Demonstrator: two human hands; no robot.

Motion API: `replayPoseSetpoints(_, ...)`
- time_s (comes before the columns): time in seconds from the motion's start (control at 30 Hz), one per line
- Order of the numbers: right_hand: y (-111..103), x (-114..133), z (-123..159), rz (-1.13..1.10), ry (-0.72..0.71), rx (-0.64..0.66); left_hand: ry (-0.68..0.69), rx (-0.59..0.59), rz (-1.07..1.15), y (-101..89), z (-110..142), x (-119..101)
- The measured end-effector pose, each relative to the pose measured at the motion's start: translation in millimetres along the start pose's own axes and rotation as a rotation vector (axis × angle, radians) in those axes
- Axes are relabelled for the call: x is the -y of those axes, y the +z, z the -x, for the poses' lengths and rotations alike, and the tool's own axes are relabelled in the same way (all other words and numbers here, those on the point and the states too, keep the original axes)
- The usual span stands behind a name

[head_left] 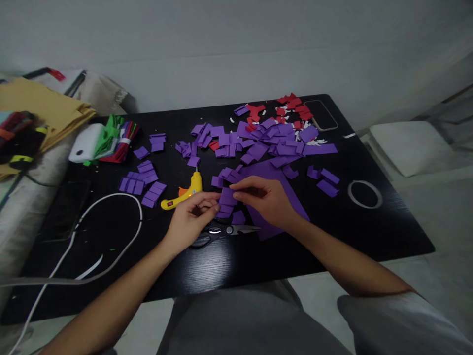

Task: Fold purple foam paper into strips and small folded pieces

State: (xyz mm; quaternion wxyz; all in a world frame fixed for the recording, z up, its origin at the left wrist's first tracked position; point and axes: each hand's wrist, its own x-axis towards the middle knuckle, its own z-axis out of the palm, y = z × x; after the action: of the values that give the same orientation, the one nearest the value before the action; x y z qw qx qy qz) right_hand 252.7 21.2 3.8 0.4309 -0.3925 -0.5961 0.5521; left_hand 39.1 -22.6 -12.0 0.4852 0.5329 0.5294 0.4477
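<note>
Near-closed right grip (266,196), seemingly on paper (227,197)

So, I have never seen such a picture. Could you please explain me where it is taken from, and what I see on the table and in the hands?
There is no machine here: a person works with two bare hands, and the one picture comes from a camera on their head, looking forward and down.

The right hand pinches a small folded purple piece. The left hand has its fingertips at the other edge; whether they grip it is hard to tell.

On the black table lie a yellow glue gun, scissors, a purple sheet partly under the right hand, many loose purple pieces, and, farther back, red pieces.
</note>
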Motion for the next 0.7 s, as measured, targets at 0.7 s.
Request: replayPoseSetpoints(0.7, 1, -14, 1, 0.216, -0.111, -0.027, 0.014, 0.019, 0.008, 1.1, 0, -3)
